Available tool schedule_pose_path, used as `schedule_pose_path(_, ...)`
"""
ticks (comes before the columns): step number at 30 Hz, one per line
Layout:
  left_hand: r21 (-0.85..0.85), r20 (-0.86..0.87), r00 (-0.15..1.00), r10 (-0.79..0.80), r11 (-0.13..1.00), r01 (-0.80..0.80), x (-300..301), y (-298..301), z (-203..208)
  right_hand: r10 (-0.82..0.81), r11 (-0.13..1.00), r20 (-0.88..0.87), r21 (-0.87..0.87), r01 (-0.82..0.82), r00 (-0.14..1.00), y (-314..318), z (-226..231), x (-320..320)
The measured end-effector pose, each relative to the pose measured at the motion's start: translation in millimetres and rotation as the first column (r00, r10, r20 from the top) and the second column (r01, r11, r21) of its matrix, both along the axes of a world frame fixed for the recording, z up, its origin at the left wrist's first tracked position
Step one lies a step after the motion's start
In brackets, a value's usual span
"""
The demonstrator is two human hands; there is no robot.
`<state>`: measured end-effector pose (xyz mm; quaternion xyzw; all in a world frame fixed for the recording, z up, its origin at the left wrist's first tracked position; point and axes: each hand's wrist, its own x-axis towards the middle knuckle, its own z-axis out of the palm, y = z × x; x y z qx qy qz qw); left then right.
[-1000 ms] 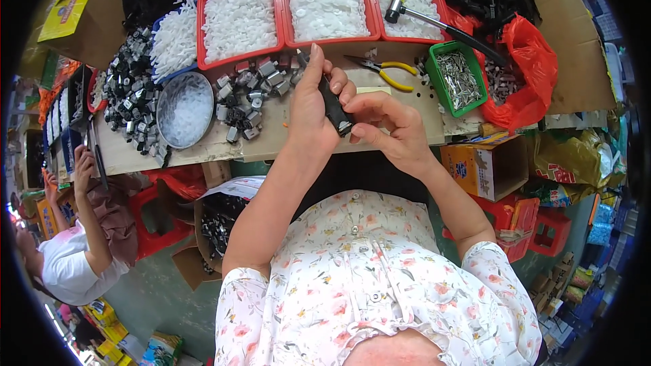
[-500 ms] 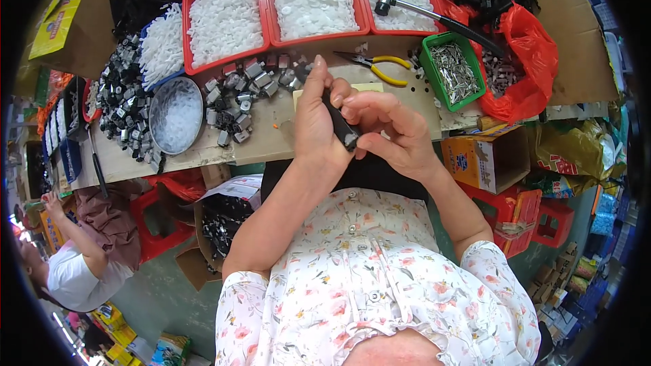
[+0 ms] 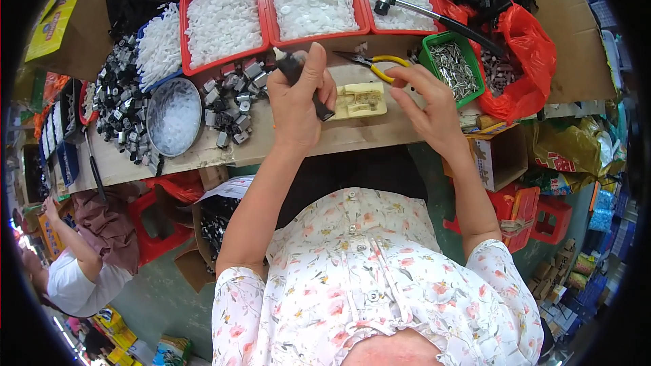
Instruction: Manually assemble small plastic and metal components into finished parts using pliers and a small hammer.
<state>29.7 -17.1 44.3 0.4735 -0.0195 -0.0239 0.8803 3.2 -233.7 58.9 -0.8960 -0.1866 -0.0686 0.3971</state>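
Note:
My left hand (image 3: pixel 296 112) is closed around a long black plastic part (image 3: pixel 289 68). A pale tip sticks out at its upper end, and its lower end shows below the fingers. My right hand (image 3: pixel 430 105) hovers to the right of a cream-coloured block with a recess (image 3: pixel 369 107), thumb and forefinger apart, with nothing visible between them. Just beyond its fingertips lie pliers with yellow handles (image 3: pixel 388 61). A green tray of thin metal pins (image 3: pixel 426 54) stands right behind that hand.
Red trays (image 3: pixel 268 10) of small white plastic pieces line the back. A hammer (image 3: pixel 434 17) lies across the right one. Metal-and-black pieces (image 3: pixel 125 112) and a round metal bowl (image 3: pixel 199 125) are at left; a red bag (image 3: pixel 536 54) is at right. Another person (image 3: pixel 85 278) sits at far left.
My hands have parted. The left has moved slightly left with the black part, now held more upright; the right has let go and moved right toward the green tray. The cream block is uncovered.

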Motion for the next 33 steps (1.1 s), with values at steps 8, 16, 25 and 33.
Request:
schedule_pose_path(8,0.475,0.289,0.957,-0.016,0.870,-0.129,-4,4,12,0.031,0.991,0.105,-0.135,-0.017,0.994,-8,-8,10)
schedule_pose_path(16,0.669,0.368,0.915,-0.166,0.731,-0.137,-10,1,21,0.093,0.960,0.105,-0.273,-0.061,0.990,-8,-16,28)
schedule_pose_path(25,0.621,0.400,0.910,-0.109,0.763,-0.182,4,7,-4,0.110,0.850,0.036,-0.522,-0.075,0.993,-4,-22,49)
schedule_pose_path(33,-0.456,-0.228,0.954,-0.195,0.887,0.073,25,37,6,-0.072,0.880,0.145,-0.456,0.131,0.987,2,-13,31)
